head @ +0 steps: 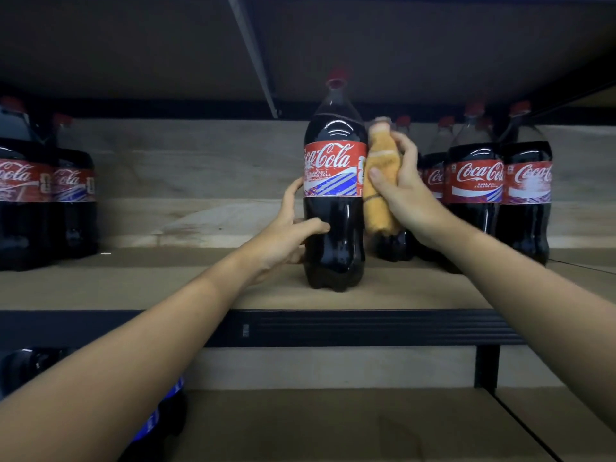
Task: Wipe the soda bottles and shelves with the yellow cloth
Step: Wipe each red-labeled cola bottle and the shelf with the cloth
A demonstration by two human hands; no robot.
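Note:
A large cola bottle (pixel 334 208) with a red label and red cap stands upright near the front of the middle shelf (pixel 173 288). My left hand (pixel 293 228) grips its lower left side, thumb across the front. My right hand (pixel 400 185) holds a bunched yellow cloth (pixel 380 181) against the bottle's right side, at label height. The cloth hangs below my palm.
More cola bottles stand at the right (pixel 476 188) and at the left (pixel 30 195) of the same shelf. A black shelf rail (pixel 366 328) runs across the front. A dark bottle with a blue label (pixel 160 418) sits on the lower shelf, behind my left forearm.

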